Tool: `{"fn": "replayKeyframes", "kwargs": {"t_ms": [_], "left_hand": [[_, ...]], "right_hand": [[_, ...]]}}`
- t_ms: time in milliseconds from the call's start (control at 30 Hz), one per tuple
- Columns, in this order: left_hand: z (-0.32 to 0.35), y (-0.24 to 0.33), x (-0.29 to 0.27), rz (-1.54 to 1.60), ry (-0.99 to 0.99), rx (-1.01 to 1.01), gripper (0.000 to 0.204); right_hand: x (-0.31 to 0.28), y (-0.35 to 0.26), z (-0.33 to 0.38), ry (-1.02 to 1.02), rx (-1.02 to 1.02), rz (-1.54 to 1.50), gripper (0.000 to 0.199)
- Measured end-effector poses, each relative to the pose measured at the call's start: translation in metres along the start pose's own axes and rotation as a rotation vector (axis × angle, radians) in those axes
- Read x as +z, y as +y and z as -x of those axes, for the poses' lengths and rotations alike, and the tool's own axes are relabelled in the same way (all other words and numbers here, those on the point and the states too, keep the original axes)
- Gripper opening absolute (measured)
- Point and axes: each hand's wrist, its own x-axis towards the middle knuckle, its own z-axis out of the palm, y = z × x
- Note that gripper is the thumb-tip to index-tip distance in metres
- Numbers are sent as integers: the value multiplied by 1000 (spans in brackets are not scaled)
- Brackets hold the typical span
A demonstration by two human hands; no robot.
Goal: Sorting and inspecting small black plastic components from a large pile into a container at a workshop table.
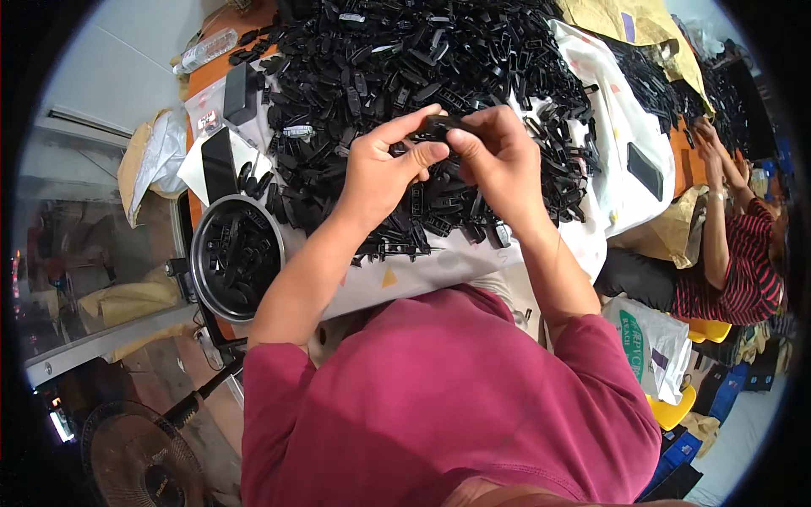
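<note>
- Heaped parts (363, 84), held part (438, 127): black
- Wearer's shirt (448, 397): dark pink
- Co-worker's shirt (739, 262): black, reddish stripes
- Bowl (195, 258): silver
- Bench (209, 78): orange-brown
- Stool (673, 411): yellow

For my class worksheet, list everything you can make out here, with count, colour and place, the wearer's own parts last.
table: one, orange, beneath the pile
loose parts: too many to count, mostly black, heaped ahead
bowl: one, silvery, left, holding black parts
bottle: one, clear, upper left
flat rectangular objects: three, dark, two left, one right
white sheeting: uncounted, right of the pile
paper sack: one, tan, upper right
plastic bag: one, white and green, lower right
fan: one, dark, lower left
co-worker: one, red-and-black striped top, right
held part: one, black, between the hands
left hand, right hand: one each, bare, centre
</note>
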Motion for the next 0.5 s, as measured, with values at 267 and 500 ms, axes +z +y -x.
{"fn": "replayKeyframes", "kwargs": {"t_ms": [267, 500], "left_hand": [[13, -15, -18, 427, 34, -252, 27], [86, 15, -128, -1343, 562, 132, 24]], "right_hand": [[9, 13, 4, -297, 72, -131, 20], [-32, 80, -96, -155, -93, 751, 34]]}}
